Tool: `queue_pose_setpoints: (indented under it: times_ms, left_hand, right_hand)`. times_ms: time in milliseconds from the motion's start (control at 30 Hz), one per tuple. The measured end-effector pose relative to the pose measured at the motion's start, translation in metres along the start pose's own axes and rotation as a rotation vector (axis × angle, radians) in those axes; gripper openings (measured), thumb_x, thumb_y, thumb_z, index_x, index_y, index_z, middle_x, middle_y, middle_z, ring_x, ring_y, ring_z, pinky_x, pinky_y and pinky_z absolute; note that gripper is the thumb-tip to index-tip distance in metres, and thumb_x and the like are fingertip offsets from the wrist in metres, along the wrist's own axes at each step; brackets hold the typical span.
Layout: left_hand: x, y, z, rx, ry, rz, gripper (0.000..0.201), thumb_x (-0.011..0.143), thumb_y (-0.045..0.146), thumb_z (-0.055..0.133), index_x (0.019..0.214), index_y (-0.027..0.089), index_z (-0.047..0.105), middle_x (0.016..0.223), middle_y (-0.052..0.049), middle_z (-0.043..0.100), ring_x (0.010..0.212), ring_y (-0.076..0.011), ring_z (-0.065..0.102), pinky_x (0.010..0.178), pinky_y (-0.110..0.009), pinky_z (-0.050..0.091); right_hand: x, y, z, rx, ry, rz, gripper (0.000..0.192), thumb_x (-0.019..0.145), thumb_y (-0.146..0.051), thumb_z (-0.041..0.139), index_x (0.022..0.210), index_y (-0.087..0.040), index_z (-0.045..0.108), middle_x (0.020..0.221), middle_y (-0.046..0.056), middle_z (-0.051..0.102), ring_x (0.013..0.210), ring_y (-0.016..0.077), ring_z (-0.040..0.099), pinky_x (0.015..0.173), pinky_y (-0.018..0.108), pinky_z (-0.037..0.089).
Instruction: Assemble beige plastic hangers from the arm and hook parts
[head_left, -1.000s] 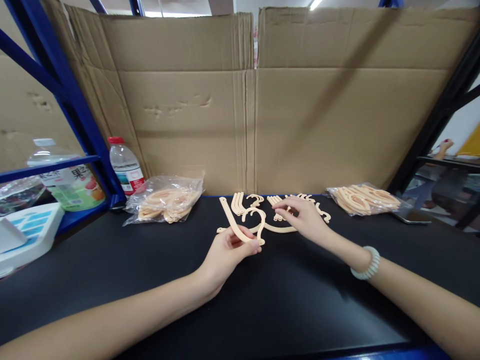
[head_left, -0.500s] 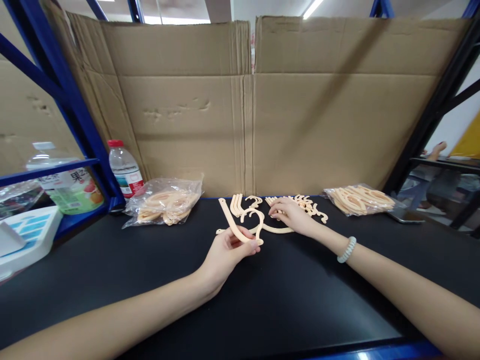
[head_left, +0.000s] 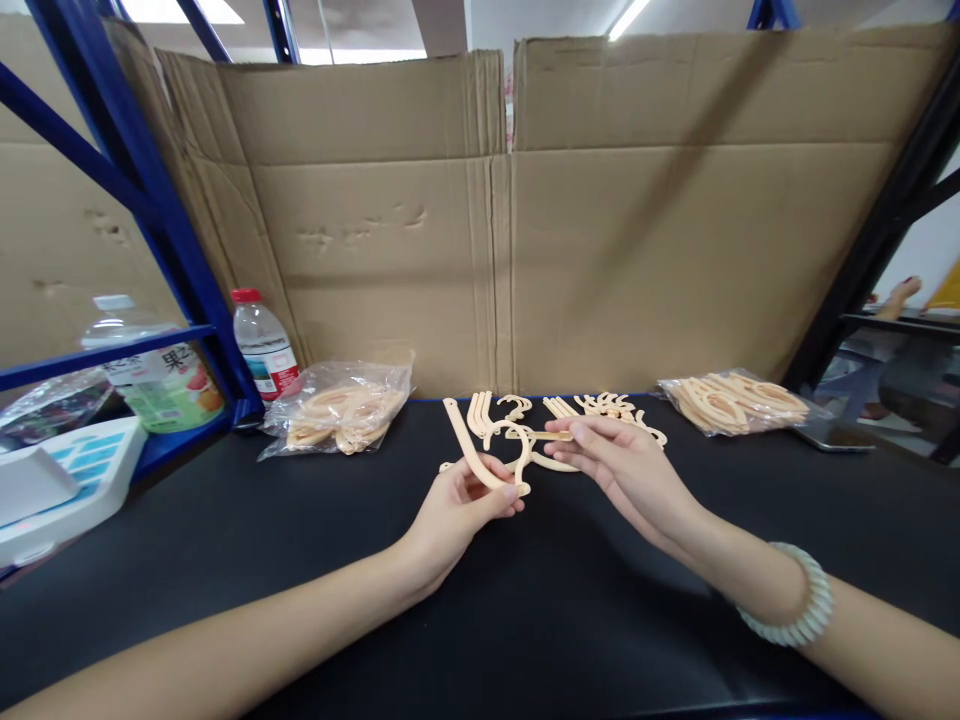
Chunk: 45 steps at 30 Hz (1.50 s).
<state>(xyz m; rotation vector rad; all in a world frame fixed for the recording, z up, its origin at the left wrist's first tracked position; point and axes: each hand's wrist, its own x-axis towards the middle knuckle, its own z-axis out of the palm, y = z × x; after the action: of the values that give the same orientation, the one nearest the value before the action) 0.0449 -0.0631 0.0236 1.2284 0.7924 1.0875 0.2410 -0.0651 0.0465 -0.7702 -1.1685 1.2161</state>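
My left hand [head_left: 466, 508] pinches a cream plastic hanger piece, a curved hanger arm [head_left: 466, 445] with a hook [head_left: 523, 450] joined at its lower end. To its right, my right hand [head_left: 634, 470] holds a second hanger arm [head_left: 551, 436] between thumb and fingers, its far end pointing left towards the hook. Behind my hands, an assembled-looking hanger [head_left: 555, 463] lies on the table, partly hidden. Farther back are a row of hanger arms [head_left: 480, 412], a few hooks [head_left: 514, 406], more arms [head_left: 559, 406] and a cluster of hooks [head_left: 611, 404].
Clear bags of hanger parts lie at the back left [head_left: 341, 410] and back right [head_left: 739, 400]. Near the right bag is a flat dark phone-like object [head_left: 832, 438]. Bottles [head_left: 264, 350], a white-and-blue tray [head_left: 82, 470] and a blue frame [head_left: 150, 220] stand left. Cardboard [head_left: 390, 250] walls the back.
My right hand has come back from the parts at the rear, nearer to me, and now holds a hanger arm. My left hand keeps its piece in nearly the same place.
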Motion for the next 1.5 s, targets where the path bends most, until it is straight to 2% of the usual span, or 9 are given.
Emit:
queue_pose_setpoints:
  times_ms: [167, 400, 467, 600, 667, 833, 900, 1100, 1500]
  left_hand:
    - [0.000, -0.003, -0.003, 0.015, -0.039, 0.022, 0.032, 0.070, 0.027, 0.080, 0.089, 0.014, 0.058, 0.079, -0.001, 0.065, 0.071, -0.0108, 0.062, 0.072, -0.024, 0.049]
    - [0.001, -0.004, -0.005, 0.032, -0.061, 0.029, 0.026, 0.072, 0.025, 0.079, 0.088, 0.015, 0.061, 0.079, 0.001, 0.063, 0.070, -0.0081, 0.058, 0.070, -0.020, 0.046]
    - [0.001, -0.004, -0.005, 0.032, -0.057, 0.027, 0.026, 0.072, 0.025, 0.079, 0.088, 0.015, 0.060, 0.080, 0.001, 0.063, 0.071, -0.0087, 0.058, 0.072, -0.021, 0.046]
    - [0.000, -0.002, -0.002, 0.036, -0.043, 0.038, 0.027, 0.069, 0.024, 0.079, 0.086, 0.015, 0.059, 0.081, 0.000, 0.064, 0.074, -0.0107, 0.057, 0.075, -0.024, 0.047]
    - [-0.001, -0.002, -0.001, 0.036, -0.043, 0.044, 0.027, 0.069, 0.023, 0.080, 0.085, 0.016, 0.059, 0.080, 0.000, 0.064, 0.074, -0.0111, 0.057, 0.075, -0.025, 0.047]
    - [-0.001, 0.000, -0.001, 0.060, -0.066, 0.050, 0.028, 0.069, 0.023, 0.079, 0.085, 0.017, 0.057, 0.080, 0.000, 0.064, 0.079, -0.0131, 0.058, 0.079, -0.026, 0.046]
    - [-0.001, 0.000, -0.002, 0.084, -0.086, 0.067, 0.026, 0.071, 0.023, 0.077, 0.084, 0.017, 0.056, 0.082, 0.000, 0.064, 0.081, -0.0137, 0.058, 0.081, -0.027, 0.046]
    - [0.000, -0.001, -0.003, 0.114, -0.113, 0.109, 0.023, 0.073, 0.023, 0.076, 0.086, 0.017, 0.058, 0.083, -0.002, 0.067, 0.083, -0.0150, 0.060, 0.084, -0.029, 0.046]
    - [-0.001, -0.003, -0.003, 0.082, -0.131, 0.036, 0.029, 0.070, 0.025, 0.078, 0.087, 0.017, 0.056, 0.090, -0.004, 0.066, 0.091, -0.0195, 0.062, 0.091, -0.036, 0.045]
  right_hand:
    - [-0.012, 0.000, 0.011, 0.009, 0.021, 0.049, 0.024, 0.073, -0.039, 0.075, 0.083, -0.017, 0.075, 0.094, 0.008, 0.070, 0.081, 0.0168, 0.063, 0.083, 0.034, 0.052]
    - [-0.011, 0.010, 0.006, -0.082, 0.088, 0.056, 0.029, 0.066, -0.037, 0.079, 0.087, -0.018, 0.073, 0.079, 0.004, 0.068, 0.077, 0.0161, 0.060, 0.082, 0.035, 0.049]
    - [-0.011, 0.013, 0.005, -0.094, 0.097, 0.050, 0.036, 0.065, -0.034, 0.080, 0.097, -0.020, 0.071, 0.077, 0.002, 0.066, 0.076, 0.0158, 0.061, 0.084, 0.035, 0.048]
    - [-0.012, 0.014, 0.006, -0.031, 0.077, 0.035, 0.063, 0.061, -0.026, 0.082, 0.119, -0.028, 0.058, 0.098, 0.000, 0.063, 0.077, 0.0151, 0.064, 0.085, 0.036, 0.050]
    - [-0.011, 0.015, 0.006, 0.006, 0.045, 0.072, 0.068, 0.060, -0.025, 0.082, 0.123, -0.028, 0.055, 0.094, 0.001, 0.063, 0.080, 0.0167, 0.065, 0.085, 0.038, 0.050]
    - [-0.008, 0.021, 0.004, -0.040, -0.061, 0.167, 0.031, 0.063, -0.027, 0.081, 0.089, -0.018, 0.068, 0.086, 0.004, 0.066, 0.087, 0.0185, 0.063, 0.091, 0.037, 0.046]
    - [-0.008, 0.024, 0.004, -0.069, -0.088, 0.155, 0.024, 0.065, -0.027, 0.079, 0.085, -0.018, 0.069, 0.084, 0.003, 0.067, 0.087, 0.0175, 0.062, 0.090, 0.035, 0.046]
    - [-0.008, 0.028, 0.004, -0.083, -0.186, 0.125, 0.020, 0.069, -0.026, 0.076, 0.088, -0.020, 0.070, 0.085, 0.002, 0.069, 0.085, 0.0164, 0.063, 0.084, 0.032, 0.048]
    - [-0.007, 0.024, 0.008, -0.223, -0.281, 0.044, 0.006, 0.070, -0.022, 0.071, 0.076, -0.022, 0.070, 0.082, 0.001, 0.071, 0.083, 0.0199, 0.066, 0.085, 0.037, 0.050]
